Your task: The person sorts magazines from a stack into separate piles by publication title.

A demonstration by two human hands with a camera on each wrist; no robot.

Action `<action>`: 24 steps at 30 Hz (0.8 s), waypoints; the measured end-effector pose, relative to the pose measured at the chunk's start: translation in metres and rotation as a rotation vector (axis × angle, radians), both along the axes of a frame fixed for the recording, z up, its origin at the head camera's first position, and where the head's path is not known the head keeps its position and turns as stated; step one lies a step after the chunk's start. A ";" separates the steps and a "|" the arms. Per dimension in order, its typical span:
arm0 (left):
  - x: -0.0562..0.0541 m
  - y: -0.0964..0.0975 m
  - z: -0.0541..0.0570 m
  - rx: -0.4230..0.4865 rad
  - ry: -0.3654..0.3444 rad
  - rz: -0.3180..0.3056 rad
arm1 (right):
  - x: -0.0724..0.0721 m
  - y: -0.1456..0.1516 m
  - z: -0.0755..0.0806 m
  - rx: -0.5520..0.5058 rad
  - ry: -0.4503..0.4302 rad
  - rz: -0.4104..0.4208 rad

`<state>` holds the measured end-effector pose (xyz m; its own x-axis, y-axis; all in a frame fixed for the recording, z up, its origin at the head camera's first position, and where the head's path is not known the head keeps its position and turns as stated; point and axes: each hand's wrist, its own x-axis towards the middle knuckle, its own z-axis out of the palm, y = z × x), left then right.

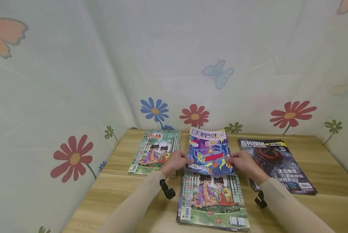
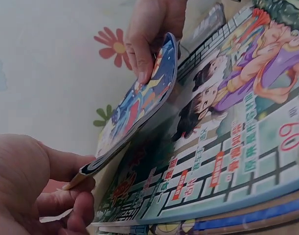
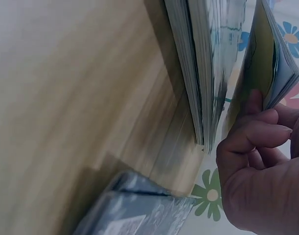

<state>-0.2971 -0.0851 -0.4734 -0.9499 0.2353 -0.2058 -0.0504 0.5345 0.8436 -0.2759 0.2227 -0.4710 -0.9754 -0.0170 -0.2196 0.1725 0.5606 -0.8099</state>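
Note:
Both hands hold one purple and blue magazine by its two side edges, raised over the middle stack. My left hand pinches its left edge, thumb on top and fingers beneath. On the opposite edge my right hand pinches in the same way. In the left wrist view the held magazine bows slightly between the two hands. Below it lies a stack topped by a green magazine with two drawn children on its cover; the held one hides its upper part. The right wrist view shows that stack's page edges.
To the left lies another green magazine with the same cover. A dark science magazine tops a pile on the right. All rest on a wooden table. A flowered white curtain hangs behind and on both sides.

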 end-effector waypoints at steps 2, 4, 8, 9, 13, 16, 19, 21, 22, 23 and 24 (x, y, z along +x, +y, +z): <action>-0.003 0.001 0.001 0.009 0.008 0.021 | -0.006 -0.001 -0.001 0.004 0.004 -0.009; -0.008 0.003 0.001 0.009 0.004 0.039 | -0.011 -0.002 -0.002 0.006 0.012 -0.024; -0.016 0.004 -0.001 0.013 -0.004 0.051 | -0.017 -0.005 -0.004 0.002 0.038 -0.047; -0.018 0.005 -0.003 0.013 -0.008 0.054 | -0.018 -0.005 -0.004 0.000 0.043 -0.050; -0.024 0.007 -0.006 0.021 -0.001 0.055 | -0.021 -0.004 -0.007 -0.010 0.030 -0.058; -0.029 0.009 -0.006 0.020 0.000 0.055 | -0.024 -0.002 -0.008 -0.016 0.021 -0.052; -0.034 0.010 -0.006 0.006 0.002 0.068 | -0.028 -0.001 -0.008 -0.015 0.015 -0.048; -0.038 0.010 -0.006 -0.012 0.006 0.077 | -0.031 0.000 -0.006 -0.014 0.011 -0.045; -0.040 0.010 -0.007 -0.020 0.008 0.079 | -0.032 0.000 -0.006 -0.012 0.006 -0.044; -0.041 0.010 -0.007 -0.027 0.010 0.080 | -0.033 0.000 -0.005 -0.009 0.002 -0.047; -0.043 0.010 -0.008 -0.033 0.011 0.079 | -0.035 0.000 -0.004 -0.007 0.000 -0.048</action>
<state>-0.3406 -0.0755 -0.4811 -0.9675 0.1531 -0.2013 -0.0838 0.5570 0.8263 -0.3105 0.2226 -0.4753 -0.9751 0.0287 -0.2200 0.1997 0.5460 -0.8136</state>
